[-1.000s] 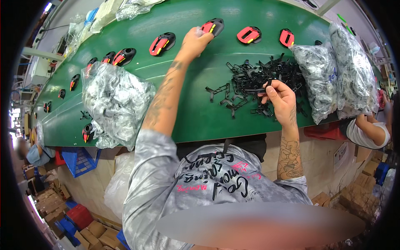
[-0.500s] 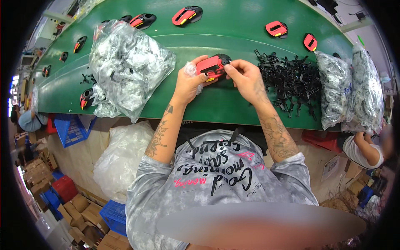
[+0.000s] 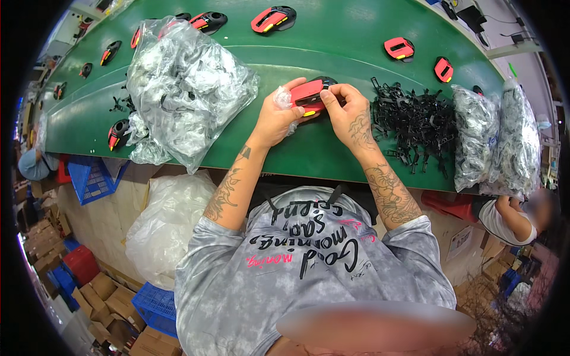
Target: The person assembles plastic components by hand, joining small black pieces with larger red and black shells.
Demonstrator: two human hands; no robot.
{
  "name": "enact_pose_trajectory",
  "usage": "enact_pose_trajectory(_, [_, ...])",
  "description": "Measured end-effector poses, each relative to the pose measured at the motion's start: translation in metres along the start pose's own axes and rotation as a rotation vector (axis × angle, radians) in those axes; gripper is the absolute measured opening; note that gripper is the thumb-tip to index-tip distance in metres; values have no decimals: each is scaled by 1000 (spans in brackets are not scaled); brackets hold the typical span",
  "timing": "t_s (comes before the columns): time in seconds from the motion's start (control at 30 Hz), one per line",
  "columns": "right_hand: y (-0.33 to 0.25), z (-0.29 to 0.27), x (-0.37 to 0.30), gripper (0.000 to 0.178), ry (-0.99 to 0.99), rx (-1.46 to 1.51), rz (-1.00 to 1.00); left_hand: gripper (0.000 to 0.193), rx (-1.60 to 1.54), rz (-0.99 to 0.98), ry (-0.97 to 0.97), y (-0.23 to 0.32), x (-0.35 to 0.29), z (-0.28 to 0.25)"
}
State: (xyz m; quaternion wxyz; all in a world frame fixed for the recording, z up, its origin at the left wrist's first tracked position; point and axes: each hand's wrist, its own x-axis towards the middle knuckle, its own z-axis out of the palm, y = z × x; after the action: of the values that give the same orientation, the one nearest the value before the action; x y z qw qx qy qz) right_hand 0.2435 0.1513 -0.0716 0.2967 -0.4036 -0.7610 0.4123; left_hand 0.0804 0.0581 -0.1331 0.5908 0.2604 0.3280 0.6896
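Note:
A red and black computer mouse (image 3: 307, 94) with a yellow side strip rests in my left hand (image 3: 273, 120), held above the green table. My left thumb lies along its near side, and a crumpled see-through plastic piece (image 3: 283, 98) is bunched at its left end. My right hand (image 3: 349, 115) is closed, thumb and forefinger pinched against the mouse's right end. Whatever small part may sit between those fingertips is hidden. Right of that hand lies a heap of small black plastic parts (image 3: 412, 121).
A big see-through bag (image 3: 187, 89) of parts sits to the left, and two filled bags (image 3: 475, 136) at the right. More mice (image 3: 274, 20) lie scattered along the green table (image 3: 332, 53). A blue crate (image 3: 155, 308) and cardboard boxes stand below left; a person sits far right.
The whole view has turned slightly. The mouse stays in my left hand, and the fingers of my right hand have shifted a little along its right end.

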Motion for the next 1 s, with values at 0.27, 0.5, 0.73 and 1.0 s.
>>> enact_pose_trajectory(0.27, [-11, -7, 4, 32, -65, -237, -107, 65, -75, -3, 97, 4, -2, 7])
enact_pose_trajectory(0.5, [-2, 3, 9, 79, -90, -103, 7, 62, -33, 48, 42, 1, -1, 1])
enact_pose_trajectory(0.73, [8, -3, 26, 64, -271, 169, 91, 62, -71, 10, 88, 6, -5, 2])
enact_pose_trajectory(1.0, [20, -5, 10, 53, -129, 244, -110, 65, -132, -39, -5, 9, 2, 4])
